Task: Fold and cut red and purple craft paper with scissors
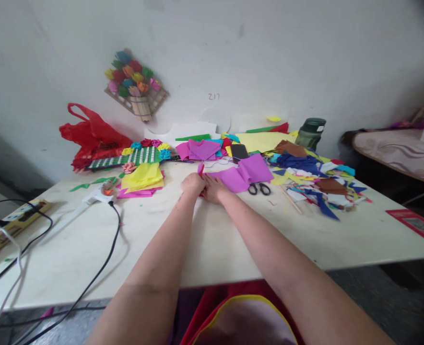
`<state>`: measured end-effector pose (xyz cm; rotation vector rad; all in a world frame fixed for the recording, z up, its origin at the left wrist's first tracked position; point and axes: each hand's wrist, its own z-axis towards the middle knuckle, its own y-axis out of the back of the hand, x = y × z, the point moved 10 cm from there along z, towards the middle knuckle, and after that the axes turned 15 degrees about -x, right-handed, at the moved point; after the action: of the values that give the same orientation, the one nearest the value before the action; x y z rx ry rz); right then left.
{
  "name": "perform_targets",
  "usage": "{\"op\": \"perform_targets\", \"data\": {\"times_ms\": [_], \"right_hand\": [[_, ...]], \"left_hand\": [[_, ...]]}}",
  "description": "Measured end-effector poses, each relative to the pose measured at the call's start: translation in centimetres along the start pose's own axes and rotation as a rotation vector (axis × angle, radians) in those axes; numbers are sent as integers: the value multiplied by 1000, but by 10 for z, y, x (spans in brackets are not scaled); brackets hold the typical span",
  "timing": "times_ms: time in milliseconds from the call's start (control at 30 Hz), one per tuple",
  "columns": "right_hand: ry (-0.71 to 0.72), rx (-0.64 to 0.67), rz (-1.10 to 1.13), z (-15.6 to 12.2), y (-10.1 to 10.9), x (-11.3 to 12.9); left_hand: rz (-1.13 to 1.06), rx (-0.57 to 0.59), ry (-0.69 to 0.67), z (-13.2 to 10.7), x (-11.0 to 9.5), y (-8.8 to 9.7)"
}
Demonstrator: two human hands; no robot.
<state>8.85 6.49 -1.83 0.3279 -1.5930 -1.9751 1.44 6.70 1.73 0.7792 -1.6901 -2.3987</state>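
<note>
Both my arms reach forward over the white table (212,239). My left hand (192,183) and my right hand (214,186) meet side by side, fingers curled and pressed on a small pink-red piece of paper (200,168) that sticks up between them. Just right of my right hand lies a purple sheet (246,173), with black-handled scissors (259,189) beside it.
Yellow and pink sheets (142,179) lie left of my hands, by a glue gun (99,194) with a black cable. Scraps of coloured paper (316,182) cover the right side. A phone (239,152), green bottle (310,132), red bag (93,136) and paper-flower crafts stand at the back.
</note>
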Motion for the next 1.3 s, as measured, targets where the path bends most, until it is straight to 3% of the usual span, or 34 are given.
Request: {"op": "perform_targets", "data": {"times_ms": [233,400,700,1133,1300], "right_hand": [[-25,-12,14,-1,1,-1],[-19,-10,82,-6,11,-2],[-168,39,46,-12,13,-48],[-115,5,-17,7,10,-58],[-94,-86,-22,10,19,-56]], "left_hand": [[63,-98,-85,-2,-4,2],[79,-90,-145,2,-5,-2],[80,-119,-193,5,-9,-7],[62,-149,-192,15,-11,-12],[50,-155,-180,17,-11,-11]]}}
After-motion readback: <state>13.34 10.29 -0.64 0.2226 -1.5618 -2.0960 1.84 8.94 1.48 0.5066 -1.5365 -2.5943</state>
